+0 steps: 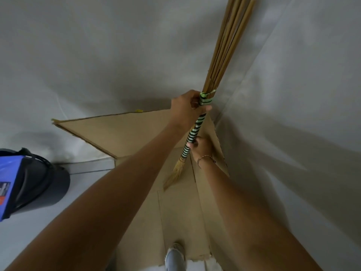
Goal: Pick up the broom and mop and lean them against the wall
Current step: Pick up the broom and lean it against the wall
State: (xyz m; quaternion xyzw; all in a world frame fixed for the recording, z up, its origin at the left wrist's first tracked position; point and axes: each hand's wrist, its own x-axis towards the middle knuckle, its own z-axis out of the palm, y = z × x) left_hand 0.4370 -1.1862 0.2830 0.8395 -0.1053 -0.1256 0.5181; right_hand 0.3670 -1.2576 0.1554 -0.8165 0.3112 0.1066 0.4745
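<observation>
A broom (193,133) stands nearly upright in the room's corner, its handle wrapped in green and black stripes. Straw bristles (173,175) point down at the cardboard on the floor, and long tan sticks (226,45) fan upward along the white wall (97,55). My left hand (185,108) is wrapped around the green band at the top of the striped wrap. Lower down, my right hand (201,147), with a thin bracelet at the wrist, grips the striped handle. No mop is in view.
Flattened cardboard (121,132) lies on the floor and runs up into the corner. A dark bin (39,184) with a blue lid stands at the left on the pale floor. A foot in a light shoe (173,259) shows at the bottom edge.
</observation>
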